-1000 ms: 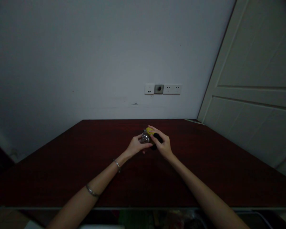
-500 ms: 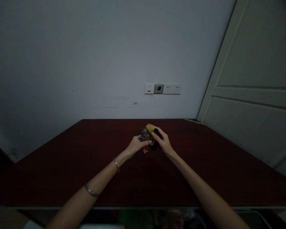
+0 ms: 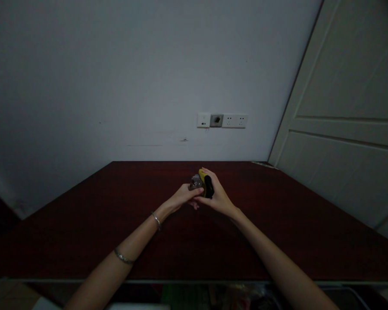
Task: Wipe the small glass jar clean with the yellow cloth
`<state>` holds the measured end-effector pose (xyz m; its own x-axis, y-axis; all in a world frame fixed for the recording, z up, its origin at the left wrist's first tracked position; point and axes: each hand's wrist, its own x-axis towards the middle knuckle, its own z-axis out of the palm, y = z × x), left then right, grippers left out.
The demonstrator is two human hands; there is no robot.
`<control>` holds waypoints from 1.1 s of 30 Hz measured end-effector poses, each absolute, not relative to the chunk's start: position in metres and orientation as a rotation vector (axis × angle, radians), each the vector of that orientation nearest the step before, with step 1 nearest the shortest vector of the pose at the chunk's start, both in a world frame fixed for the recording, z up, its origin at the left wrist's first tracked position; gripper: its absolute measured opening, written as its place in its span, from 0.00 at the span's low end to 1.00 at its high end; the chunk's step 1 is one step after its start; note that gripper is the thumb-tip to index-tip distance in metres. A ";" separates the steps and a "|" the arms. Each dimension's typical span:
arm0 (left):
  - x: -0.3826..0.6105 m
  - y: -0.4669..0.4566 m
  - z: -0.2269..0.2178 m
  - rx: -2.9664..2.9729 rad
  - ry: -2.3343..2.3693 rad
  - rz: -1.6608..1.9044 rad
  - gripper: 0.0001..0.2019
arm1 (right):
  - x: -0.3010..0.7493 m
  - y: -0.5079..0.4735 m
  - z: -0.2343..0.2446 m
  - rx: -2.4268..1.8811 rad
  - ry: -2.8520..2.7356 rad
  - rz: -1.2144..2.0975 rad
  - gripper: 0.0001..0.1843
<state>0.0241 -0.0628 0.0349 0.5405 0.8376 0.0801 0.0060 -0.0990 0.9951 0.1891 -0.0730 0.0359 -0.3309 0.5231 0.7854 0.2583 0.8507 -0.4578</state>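
Above the middle of the table, both hands are on a small container with a clear, rounded, shiny body [image 3: 195, 181] and a yellow and black end [image 3: 208, 186]. My left hand [image 3: 182, 196] is closed around the clear body, its thumb lying across the near side. From the right, my right hand [image 3: 220, 196] wraps round the yellow and black end, fingers over the top and thumb at the lower side. The container lies tilted between the two hands. Its exact kind is too dark and small to make out.
The dark red table [image 3: 123, 189] reaches back to a pale wall carrying a row of sockets [image 3: 221, 120]. A white panelled door [image 3: 342, 125] stands at the right. Below the near table edge are several dim objects, one of them green [image 3: 184, 297].
My right hand has turned around the yellow and black end, its thumb moving from the upper face to the lower side. My left hand keeps its hold, and the view has shifted slightly.
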 end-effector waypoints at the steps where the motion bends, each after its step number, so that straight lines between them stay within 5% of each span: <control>1: 0.023 -0.062 0.034 1.540 0.738 0.813 0.26 | 0.189 -0.073 0.036 -0.585 -1.909 0.314 0.43; 8: 0.015 -0.051 0.030 1.694 0.706 0.797 0.27 | 0.188 -0.065 0.030 -0.659 -1.544 0.661 0.40; 14: 0.018 -0.049 0.025 1.789 0.872 1.106 0.47 | 0.183 -0.059 0.029 -0.780 -1.332 0.872 0.33; 21: 0.027 -0.056 0.029 1.879 0.781 1.125 0.33 | 0.180 -0.063 0.028 -0.797 -1.438 0.880 0.29; 27: 0.027 -0.054 0.027 1.746 0.749 1.194 0.35 | 0.183 -0.061 0.023 -0.750 -1.559 0.791 0.30; 33: 0.025 -0.053 0.025 1.733 0.810 1.239 0.35 | 0.185 -0.066 0.030 -0.681 -1.586 0.692 0.21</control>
<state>0.0252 -0.0529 0.0246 0.3037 0.8591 0.4120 0.0333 -0.4417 0.8965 0.1847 -0.0660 0.0304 -0.1124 0.7580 0.6425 0.0448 0.6499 -0.7587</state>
